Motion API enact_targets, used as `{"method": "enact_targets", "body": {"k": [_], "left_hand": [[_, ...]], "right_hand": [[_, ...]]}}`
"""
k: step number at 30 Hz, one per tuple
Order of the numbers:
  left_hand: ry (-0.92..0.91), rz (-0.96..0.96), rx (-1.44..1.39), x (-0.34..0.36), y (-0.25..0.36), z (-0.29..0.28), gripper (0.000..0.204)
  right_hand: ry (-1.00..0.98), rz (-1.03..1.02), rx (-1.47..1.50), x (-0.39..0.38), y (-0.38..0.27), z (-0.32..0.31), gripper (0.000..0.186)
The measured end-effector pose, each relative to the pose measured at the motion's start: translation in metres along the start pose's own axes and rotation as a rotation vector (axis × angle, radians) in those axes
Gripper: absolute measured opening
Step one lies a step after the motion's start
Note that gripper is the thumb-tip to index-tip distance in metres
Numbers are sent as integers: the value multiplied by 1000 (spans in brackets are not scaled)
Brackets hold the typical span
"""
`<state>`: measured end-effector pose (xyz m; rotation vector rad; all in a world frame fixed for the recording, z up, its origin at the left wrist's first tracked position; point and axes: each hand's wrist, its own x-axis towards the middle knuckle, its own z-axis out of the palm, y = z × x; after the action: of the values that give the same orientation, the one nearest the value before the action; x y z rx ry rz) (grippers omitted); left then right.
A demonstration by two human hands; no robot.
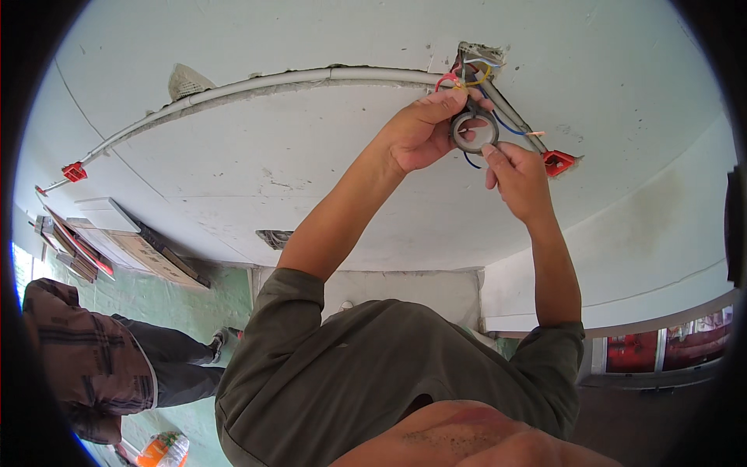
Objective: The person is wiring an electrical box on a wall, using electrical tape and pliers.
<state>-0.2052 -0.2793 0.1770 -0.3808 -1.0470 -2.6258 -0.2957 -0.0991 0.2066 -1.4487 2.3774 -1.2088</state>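
Observation:
My left hand (pixel 424 132) is closed, its thumb and fingertips pinching a bundle of wires at the wall. A dark roll of electrical tape (pixel 466 147) hangs just below those fingertips, partly covered by them. My right hand (pixel 519 177) grips the roll's lower right edge between thumb and fingers. A red wire (pixel 443 79) and a yellow wire (pixel 488 75) loop out above my left fingertips. To their right, a blue wire (pixel 504 124) runs down to a bare copper end. The wires come from a rough hole (pixel 494 54) in the wall; the taped spot itself is hidden.
A pale conduit (pixel 331 75) crosses the wall to a red box (pixel 75 171) at left. Grey conduits (pixel 510 114) lead to another red box (pixel 557 163). Boards (pixel 144 241) lean at left. Another person (pixel 97 354) stands at lower left, near an orange-and-white bag (pixel 165 450).

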Motion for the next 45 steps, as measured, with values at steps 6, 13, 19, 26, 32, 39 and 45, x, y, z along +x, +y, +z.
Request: {"method": "enact_targets", "body": {"k": [6,13,19,26,32,39,45], "left_hand": [[3,-46,75,5,6,-14,23],[147,-82,123,-3,14,8,22],[231,-77,156,-5,8,5,25],[-85,-4,-155,-4,-20,-11,29],[-66,3,-191,4,-26,-15,18],[185,124,324,1,-16,1,19],[236,191,613,-2,-7,1,23]], "right_hand": [[-287,270,502,1,-10,2,27],[476,-985,-422,-9,-29,19,29],[173,-1065,-829,0,-56,21,44],[151,-510,-496,-5,-75,-12,22],[141,-398,-195,-17,-71,2,20],[-112,47,-238,12,-66,-21,33],[-245,260,-157,31,-68,-18,51]]}}
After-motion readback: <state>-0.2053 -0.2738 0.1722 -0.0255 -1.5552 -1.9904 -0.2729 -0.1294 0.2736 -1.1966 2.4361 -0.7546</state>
